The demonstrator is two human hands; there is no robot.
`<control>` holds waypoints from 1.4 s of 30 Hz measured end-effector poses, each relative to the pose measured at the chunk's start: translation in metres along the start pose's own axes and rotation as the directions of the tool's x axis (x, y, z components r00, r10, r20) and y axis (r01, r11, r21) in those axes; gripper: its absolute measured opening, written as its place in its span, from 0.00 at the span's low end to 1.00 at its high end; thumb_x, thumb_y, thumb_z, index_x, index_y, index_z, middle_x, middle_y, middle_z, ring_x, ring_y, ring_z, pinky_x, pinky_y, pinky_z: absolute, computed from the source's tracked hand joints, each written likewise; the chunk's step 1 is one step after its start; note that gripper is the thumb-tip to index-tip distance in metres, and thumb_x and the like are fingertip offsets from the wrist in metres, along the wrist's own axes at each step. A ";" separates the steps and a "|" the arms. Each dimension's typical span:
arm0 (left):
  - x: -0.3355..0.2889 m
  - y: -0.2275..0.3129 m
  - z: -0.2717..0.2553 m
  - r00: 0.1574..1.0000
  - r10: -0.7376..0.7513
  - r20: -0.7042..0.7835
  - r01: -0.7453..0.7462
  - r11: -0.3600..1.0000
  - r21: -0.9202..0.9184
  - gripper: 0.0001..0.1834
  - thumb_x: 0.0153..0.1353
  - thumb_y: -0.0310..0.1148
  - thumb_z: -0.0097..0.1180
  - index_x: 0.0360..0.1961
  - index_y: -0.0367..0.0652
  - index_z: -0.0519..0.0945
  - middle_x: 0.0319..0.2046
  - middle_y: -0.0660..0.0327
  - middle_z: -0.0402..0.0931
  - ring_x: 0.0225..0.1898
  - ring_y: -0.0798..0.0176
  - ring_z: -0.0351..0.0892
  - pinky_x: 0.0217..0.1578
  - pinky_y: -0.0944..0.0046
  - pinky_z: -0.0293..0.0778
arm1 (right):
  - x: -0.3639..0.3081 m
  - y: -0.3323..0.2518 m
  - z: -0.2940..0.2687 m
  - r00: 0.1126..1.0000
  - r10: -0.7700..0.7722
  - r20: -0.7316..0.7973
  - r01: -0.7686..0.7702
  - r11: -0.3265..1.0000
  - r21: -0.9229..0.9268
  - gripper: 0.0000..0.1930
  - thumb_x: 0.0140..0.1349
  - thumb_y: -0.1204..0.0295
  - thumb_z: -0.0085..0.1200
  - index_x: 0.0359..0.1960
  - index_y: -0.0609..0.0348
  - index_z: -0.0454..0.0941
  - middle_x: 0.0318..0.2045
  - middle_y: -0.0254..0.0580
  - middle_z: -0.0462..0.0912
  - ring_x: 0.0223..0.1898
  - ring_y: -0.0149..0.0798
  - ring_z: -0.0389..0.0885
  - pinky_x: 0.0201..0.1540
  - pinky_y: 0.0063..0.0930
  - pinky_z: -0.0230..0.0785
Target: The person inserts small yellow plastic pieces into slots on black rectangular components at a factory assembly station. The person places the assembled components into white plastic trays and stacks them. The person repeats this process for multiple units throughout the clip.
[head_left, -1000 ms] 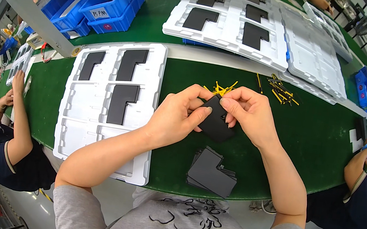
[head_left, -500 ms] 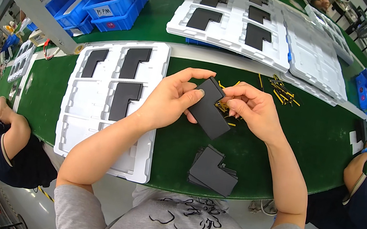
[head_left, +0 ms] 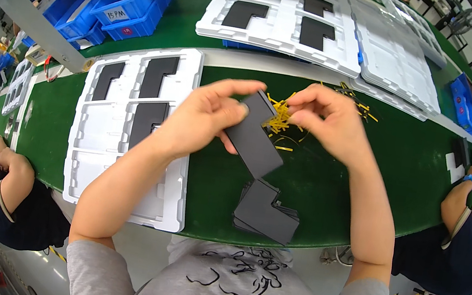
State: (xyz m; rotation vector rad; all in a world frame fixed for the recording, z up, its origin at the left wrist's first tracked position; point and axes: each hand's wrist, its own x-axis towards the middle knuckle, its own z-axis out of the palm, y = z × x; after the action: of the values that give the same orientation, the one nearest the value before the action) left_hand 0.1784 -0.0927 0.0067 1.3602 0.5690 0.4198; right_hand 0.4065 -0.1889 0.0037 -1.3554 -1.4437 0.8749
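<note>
The fingers (head_left: pixel 234 88) of the left hand (head_left: pixel 201 112) grip a black piece (head_left: pixel 256 144), tilted, near a stack (head_left: pixel 266 211) of similar pieces on the green tabletop (head_left: pixel 396 191). The right hand (head_left: pixel 333 124) curls beside yellow strips (head_left: pixel 279 117) (whether its fingers hold one, I cannot tell). A white tray (head_left: pixel 101 128) lies leftward.

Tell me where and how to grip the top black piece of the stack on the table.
Pinch the top black piece by opposite edges of its right-hand arm, probably from the right: it is L-shaped, that arm is uncovered, while the held piece in the left hand appears close to its far end.
</note>
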 end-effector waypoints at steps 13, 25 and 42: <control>-0.083 0.058 -0.121 0.789 0.284 -0.544 -0.237 0.959 0.157 0.19 0.65 0.29 0.52 0.58 0.40 0.72 0.39 0.60 0.80 0.35 0.72 0.78 0.41 0.71 0.75 | -0.020 -0.008 -0.020 0.894 0.330 0.303 -0.042 0.735 -0.676 0.08 0.45 0.71 0.65 0.25 0.58 0.80 0.25 0.41 0.81 0.32 0.45 0.81 0.34 0.37 0.71; -0.152 -0.026 -0.200 0.494 0.327 -0.805 0.332 0.785 0.523 0.13 0.57 0.32 0.60 0.40 0.35 0.78 0.24 0.65 0.78 0.26 0.73 0.73 0.29 0.70 0.69 | -0.028 -0.012 -0.018 0.925 0.235 0.297 0.027 0.742 -0.670 0.06 0.53 0.76 0.57 0.27 0.64 0.73 0.28 0.47 0.77 0.33 0.51 0.76 0.38 0.40 0.68; -0.077 0.004 -0.013 0.983 0.180 0.029 -0.129 0.572 0.810 0.24 0.50 0.33 0.67 0.51 0.49 0.78 0.29 0.64 0.71 0.31 0.64 0.72 0.32 0.65 0.70 | -0.025 -0.009 0.000 0.983 -0.009 0.182 0.068 0.946 -0.316 0.06 0.60 0.79 0.52 0.38 0.65 0.76 0.30 0.39 0.73 0.32 0.36 0.72 0.37 0.28 0.66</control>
State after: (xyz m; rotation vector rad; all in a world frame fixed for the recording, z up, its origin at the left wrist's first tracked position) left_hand 0.1096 -0.1274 0.0203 2.3213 0.7336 0.3436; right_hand 0.4026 -0.2147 0.0087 -1.5101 -1.8075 0.7735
